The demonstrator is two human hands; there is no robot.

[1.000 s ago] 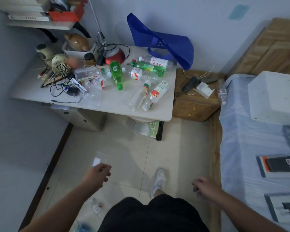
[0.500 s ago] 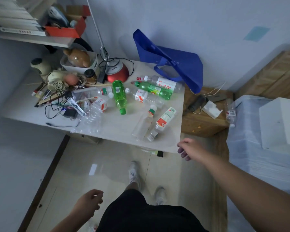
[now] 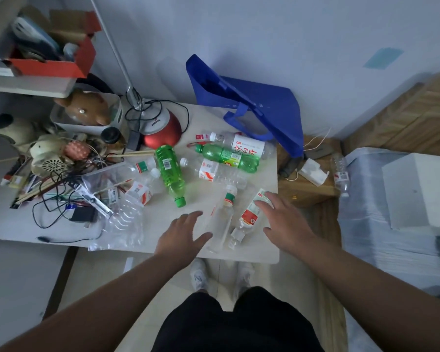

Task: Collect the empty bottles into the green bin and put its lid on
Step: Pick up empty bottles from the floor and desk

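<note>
Several empty plastic bottles lie on the white table [image 3: 163, 219]. Two clear ones sit near its front edge: a clear bottle with a green-banded neck [image 3: 221, 217] and a clear bottle with a red label [image 3: 248, 219]. My left hand [image 3: 182, 236] hovers open just left of the first, fingers spread. My right hand [image 3: 287, 223] is open just right of the red-label one, fingertips at its base end. Farther back lie a green bottle [image 3: 170, 171], a second green bottle [image 3: 229, 157] and a white-labelled bottle [image 3: 241, 143]. No green bin or lid is in view.
A blue tote bag [image 3: 252, 107] leans on the wall behind the table. A red lamp base [image 3: 161, 130], cables and clutter fill the table's left. A wooden nightstand [image 3: 308, 184] with a clear bottle [image 3: 341, 174] stands right, beside a bed [image 3: 391, 237].
I have stepped up to the table. Both hands rose from beside my body and reached forward over the table's front edge, on either side of the two nearest clear bottles.
</note>
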